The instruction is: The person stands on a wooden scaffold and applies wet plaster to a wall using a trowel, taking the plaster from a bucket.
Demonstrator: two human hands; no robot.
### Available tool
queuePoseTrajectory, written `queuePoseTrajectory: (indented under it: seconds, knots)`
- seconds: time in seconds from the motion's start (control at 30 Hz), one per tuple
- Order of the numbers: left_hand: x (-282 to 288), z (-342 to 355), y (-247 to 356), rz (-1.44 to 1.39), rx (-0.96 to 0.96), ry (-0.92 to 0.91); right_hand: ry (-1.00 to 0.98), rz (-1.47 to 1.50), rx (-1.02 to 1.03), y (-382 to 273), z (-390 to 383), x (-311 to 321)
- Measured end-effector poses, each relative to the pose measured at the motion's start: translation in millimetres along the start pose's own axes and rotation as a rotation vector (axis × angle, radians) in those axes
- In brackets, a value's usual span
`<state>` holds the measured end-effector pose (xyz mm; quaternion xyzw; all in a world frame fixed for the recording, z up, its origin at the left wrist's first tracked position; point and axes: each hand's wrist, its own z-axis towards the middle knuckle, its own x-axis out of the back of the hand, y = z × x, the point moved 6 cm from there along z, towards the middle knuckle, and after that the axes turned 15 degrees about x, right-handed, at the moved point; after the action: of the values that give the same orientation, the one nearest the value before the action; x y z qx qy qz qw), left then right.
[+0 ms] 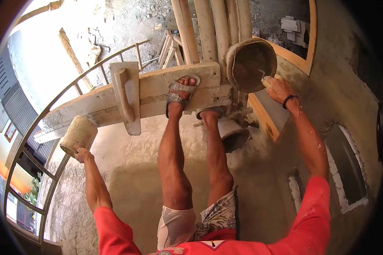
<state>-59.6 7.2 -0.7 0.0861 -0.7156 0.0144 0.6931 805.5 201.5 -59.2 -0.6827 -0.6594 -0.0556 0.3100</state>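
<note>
Red shirt (pixel 251 248) nearest, the worker grips a mud-caked cylinder (pixel 79 131) with the left hand (pixel 84 155); the right hand (pixel 278 90) clasps a tool handle (pixel 267 82) at the bucket (pixel 231 70), set by the planks' (pixel 155 85) right end, seemingly for easy reach. Left, a float (pixel 125 95) rests against them. I can't read any wording on the shirt's emblem (pixel 212 244).

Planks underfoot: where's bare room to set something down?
Bare planks show in two stretches: between the float and left sandal, and left of the float, toward the cylinder in the left hand. Crowded at the right end: right sandal, bucket, poles.
</note>
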Motion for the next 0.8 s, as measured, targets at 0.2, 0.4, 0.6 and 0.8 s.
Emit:
queuePoseTrajectory:
  seconds: [0.2,0.4,0.6,0.8]
  knots:
    - [-34,4,-12,-0.043,0.123,0.049,0.086,-0.270,-0.133,38,38,5]
    - [-65,9,-34,-0.024,0.064,0.043,-0.033,-0.193,-0.286,26,91,-30]
    - [-96,-7,-49,-0.049,0.104,0.009,-0.371,0.101,-0.395,49,97,-57]
    - [-91,-40,-30,-0.131,0.152,-0.333,-0.350,0.743,-0.484,57,77,-79]
